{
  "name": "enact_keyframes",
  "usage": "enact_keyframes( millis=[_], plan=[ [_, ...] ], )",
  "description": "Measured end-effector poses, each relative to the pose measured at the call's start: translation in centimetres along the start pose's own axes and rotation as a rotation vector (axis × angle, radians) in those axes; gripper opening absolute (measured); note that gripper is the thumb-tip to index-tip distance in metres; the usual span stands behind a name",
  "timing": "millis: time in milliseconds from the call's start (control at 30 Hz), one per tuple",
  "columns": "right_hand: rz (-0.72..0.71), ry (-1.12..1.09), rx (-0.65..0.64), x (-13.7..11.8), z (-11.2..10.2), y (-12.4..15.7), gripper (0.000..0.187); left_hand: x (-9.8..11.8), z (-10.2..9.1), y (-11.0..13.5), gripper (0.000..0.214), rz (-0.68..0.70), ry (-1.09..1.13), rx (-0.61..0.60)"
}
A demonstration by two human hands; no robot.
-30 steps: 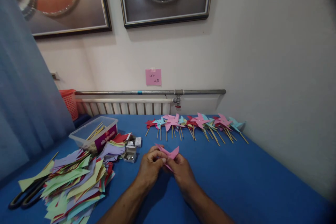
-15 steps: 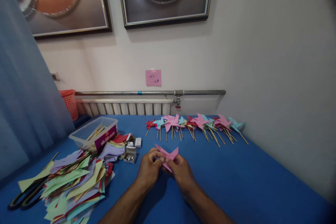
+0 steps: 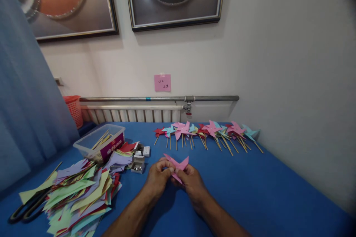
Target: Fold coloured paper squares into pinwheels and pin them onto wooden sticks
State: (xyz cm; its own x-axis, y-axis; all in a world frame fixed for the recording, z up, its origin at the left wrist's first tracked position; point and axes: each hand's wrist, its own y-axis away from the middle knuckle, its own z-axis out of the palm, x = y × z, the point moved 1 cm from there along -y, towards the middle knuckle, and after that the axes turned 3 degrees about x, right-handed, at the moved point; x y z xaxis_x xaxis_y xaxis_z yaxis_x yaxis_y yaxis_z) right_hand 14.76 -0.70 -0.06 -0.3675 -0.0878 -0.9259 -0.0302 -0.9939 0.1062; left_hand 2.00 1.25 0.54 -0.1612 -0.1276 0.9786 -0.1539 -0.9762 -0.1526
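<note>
— Where is the work standing?

— The left hand point(image 3: 158, 175) and the right hand point(image 3: 191, 178) are pinching a piece of pink paper point(image 3: 181, 164) between thumbs and fingers, close together over the middle of the blue table point(image 3: 244, 192). Two pointed corners are sticking out beyond the fingers on the far side.

— Is anything looking finished?

— A row of pinwheels point(image 3: 182, 129) is lying beyond the hands, running from the far middle to the far right. Pink, red and light blue ones are showing, with sticks pointing toward the near side. They're overlapping too much for counting, but I'm judging them complete.

— And the pink one?

— It's seeming partway along: it's showing a folded shape, but the fingers are covering its middle, so I can't tell whether anything is fastening it. No stick is showing on it.

— So what's remaining?

— Plenty, I'm guessing. A big pile of coloured paper point(image 3: 80, 196) is spreading across the near left. Beyond it, loose sticks point(image 3: 100, 140) are lying in a clear tub point(image 3: 112, 149), and a small open box point(image 3: 138, 164) is holding shiny bits.
</note>
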Motion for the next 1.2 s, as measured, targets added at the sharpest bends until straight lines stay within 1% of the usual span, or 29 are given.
enact_keyframes(
  millis=[200,300,467,633,733,867,1033,1200],
  plan=[
    [0.025,-0.043,0.0,0.0,0.1,0.0,0.033,0.5,-0.4,0.1,0.022,0.041,-0.101,-0.005],
    [0.022,-0.055,-0.009,0.0,0.2,0.0,0.034,0.9,-0.5,0.1,0.019,0.065,-0.136,0.002],
    [0.018,-0.038,-0.02,-0.1,0.1,0.0,0.036,1.4,-0.5,0.2,0.013,0.122,-0.211,0.044],
    [-0.004,-0.037,-0.045,0.1,0.0,-0.3,0.035,1.4,-0.2,0.6,0.01,0.225,-0.348,0.128],
    [-0.014,-0.045,-0.044,0.0,0.0,-0.1,0.032,1.2,0.0,0.9,0.007,0.201,-0.379,0.184],
    [-0.008,-0.022,-0.049,-0.4,-0.1,0.2,0.029,1.4,0.3,1.3,0.01,0.123,-0.329,0.167],
    [-0.002,0.017,-0.062,-0.7,0.0,0.4,0.028,2.2,0.4,1.4,0.011,0.166,-0.37,0.171],
    [-0.027,0.023,-0.077,-0.8,0.0,0.5,0.031,2.2,0.3,1.3,0.012,0.196,-0.386,0.177]
  ],
)
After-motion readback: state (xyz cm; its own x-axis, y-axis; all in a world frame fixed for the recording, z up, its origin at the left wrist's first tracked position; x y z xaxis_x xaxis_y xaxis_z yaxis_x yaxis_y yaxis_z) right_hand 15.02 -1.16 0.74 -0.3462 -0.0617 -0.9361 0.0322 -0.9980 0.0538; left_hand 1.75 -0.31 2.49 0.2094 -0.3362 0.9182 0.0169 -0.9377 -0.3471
